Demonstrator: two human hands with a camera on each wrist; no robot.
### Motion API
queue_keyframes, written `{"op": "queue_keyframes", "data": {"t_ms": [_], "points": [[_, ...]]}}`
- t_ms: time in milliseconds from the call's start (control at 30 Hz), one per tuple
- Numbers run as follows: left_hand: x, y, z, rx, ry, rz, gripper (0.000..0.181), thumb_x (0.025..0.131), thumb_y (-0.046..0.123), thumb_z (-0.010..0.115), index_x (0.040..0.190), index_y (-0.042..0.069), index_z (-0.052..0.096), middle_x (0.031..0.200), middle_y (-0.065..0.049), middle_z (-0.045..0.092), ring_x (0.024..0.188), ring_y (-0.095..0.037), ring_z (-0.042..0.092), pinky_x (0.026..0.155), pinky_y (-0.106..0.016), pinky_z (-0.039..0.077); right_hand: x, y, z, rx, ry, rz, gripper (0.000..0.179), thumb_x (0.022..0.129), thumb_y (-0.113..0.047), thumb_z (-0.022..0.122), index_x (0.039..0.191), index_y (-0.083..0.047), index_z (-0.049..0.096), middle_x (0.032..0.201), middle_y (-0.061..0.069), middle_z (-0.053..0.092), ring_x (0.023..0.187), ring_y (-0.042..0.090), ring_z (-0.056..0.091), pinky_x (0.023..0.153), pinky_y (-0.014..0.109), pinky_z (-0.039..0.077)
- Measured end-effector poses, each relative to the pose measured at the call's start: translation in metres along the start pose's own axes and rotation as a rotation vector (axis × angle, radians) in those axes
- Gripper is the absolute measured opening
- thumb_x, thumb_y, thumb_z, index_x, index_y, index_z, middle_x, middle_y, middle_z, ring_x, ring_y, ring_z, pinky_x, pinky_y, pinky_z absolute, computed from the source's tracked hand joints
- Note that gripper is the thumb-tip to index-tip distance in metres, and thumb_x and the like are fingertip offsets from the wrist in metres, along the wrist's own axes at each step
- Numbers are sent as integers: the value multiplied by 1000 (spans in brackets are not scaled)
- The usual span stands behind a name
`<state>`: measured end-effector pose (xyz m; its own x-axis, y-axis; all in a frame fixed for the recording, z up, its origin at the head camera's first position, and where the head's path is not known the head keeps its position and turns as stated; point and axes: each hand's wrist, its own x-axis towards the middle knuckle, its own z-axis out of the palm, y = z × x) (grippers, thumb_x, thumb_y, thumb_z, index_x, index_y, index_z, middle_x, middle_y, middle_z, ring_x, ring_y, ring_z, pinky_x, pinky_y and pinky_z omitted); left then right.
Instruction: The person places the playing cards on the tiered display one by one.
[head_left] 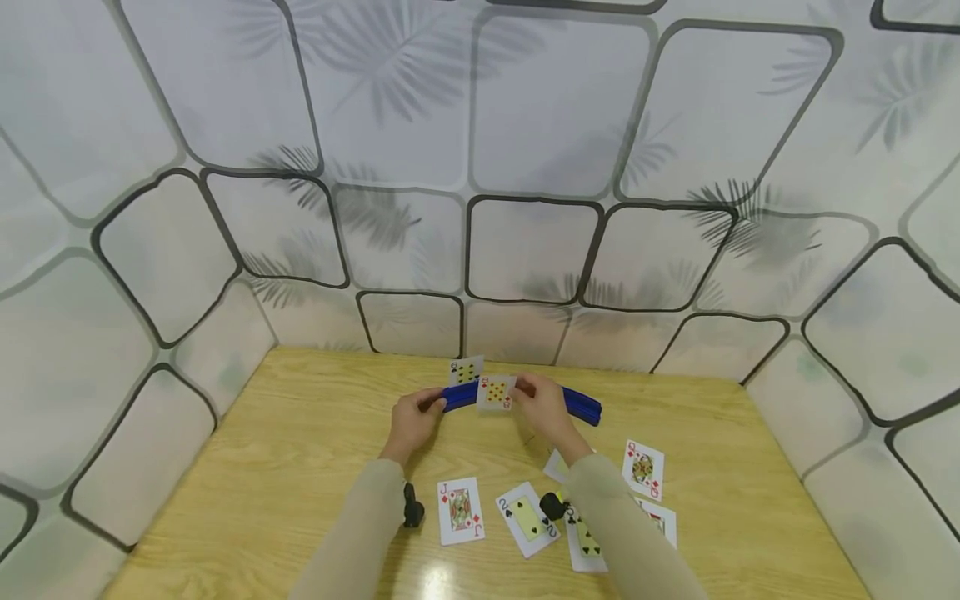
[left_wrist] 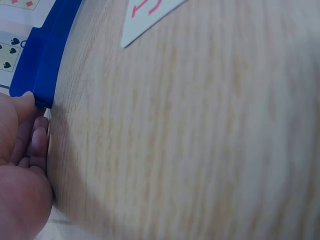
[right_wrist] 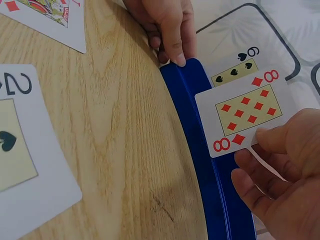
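A curved blue card holder (head_left: pixel 582 406) lies near the back of the wooden table. At its left end my left hand (head_left: pixel 412 423) grips it, thumb (left_wrist: pixel 25 102) on top and the other fingers bent beside it. A six of spades (right_wrist: pixel 234 75) stands in the holder close to that end. My right hand (head_left: pixel 542 408) pinches an eight of diamonds (right_wrist: pixel 248 112) by one edge between thumb and fingers. This card overlaps the holder just right of the six; whether its lower edge sits in the slot, I cannot tell.
Nearer me on the table (head_left: pixel 300 467) lie a jack of diamonds (head_left: pixel 461 510), a two of spades (head_left: pixel 527 518) and a queen of diamonds (head_left: pixel 643 469). Other face-up cards are partly hidden under my right forearm. A patterned wall (head_left: pixel 405 233) rises behind the table.
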<state>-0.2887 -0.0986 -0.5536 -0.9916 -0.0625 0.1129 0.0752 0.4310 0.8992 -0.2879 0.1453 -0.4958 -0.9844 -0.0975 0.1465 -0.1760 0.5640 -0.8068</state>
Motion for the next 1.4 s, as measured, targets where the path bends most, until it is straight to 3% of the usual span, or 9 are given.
{"op": "queue_keyframes", "data": {"t_ms": [267, 467, 867, 1200, 1400], "points": [[-1, 2, 0, 11, 0, 7, 26, 103, 11, 68, 126, 3, 76, 128, -19, 75, 124, -38, 68, 107, -53, 55, 2, -8, 4, 27, 13, -18, 22, 101, -7, 68, 122, 0, 74, 108, 16, 76, 98, 29, 72, 85, 43, 62], [-1, 1, 1, 29, 4, 18, 26, 103, 10, 67, 126, 2, 76, 126, -19, 75, 124, -39, 69, 106, -54, 55, 6, -8, 7, 38, 14, 3, 24, 104, -13, 66, 125, -3, 74, 111, 14, 76, 98, 25, 70, 83, 40, 60], [0, 2, 1, 24, 7, 7, 26, 102, 11, 69, 126, 2, 76, 126, -19, 76, 122, -38, 69, 106, -52, 55, 15, -10, 13, 37, 14, -34, 12, 104, -14, 66, 105, -5, 74, 97, 12, 73, 79, 17, 61, 71, 33, 53], [-1, 3, 0, 19, -2, 1, 26, 103, 10, 68, 127, 3, 76, 128, -18, 75, 124, -37, 69, 106, -52, 55, 18, -11, 21, 39, 24, -45, 18, 104, -12, 66, 117, -3, 75, 106, 15, 76, 88, 21, 67, 75, 36, 59], [0, 3, 1, 14, 0, 1, 26, 102, 10, 68, 126, 2, 76, 127, -19, 75, 124, -38, 69, 107, -53, 55, 20, -13, 24, 38, 6, -48, 16, 105, -11, 65, 113, -4, 76, 105, 15, 75, 88, 23, 67, 77, 39, 58]]}}
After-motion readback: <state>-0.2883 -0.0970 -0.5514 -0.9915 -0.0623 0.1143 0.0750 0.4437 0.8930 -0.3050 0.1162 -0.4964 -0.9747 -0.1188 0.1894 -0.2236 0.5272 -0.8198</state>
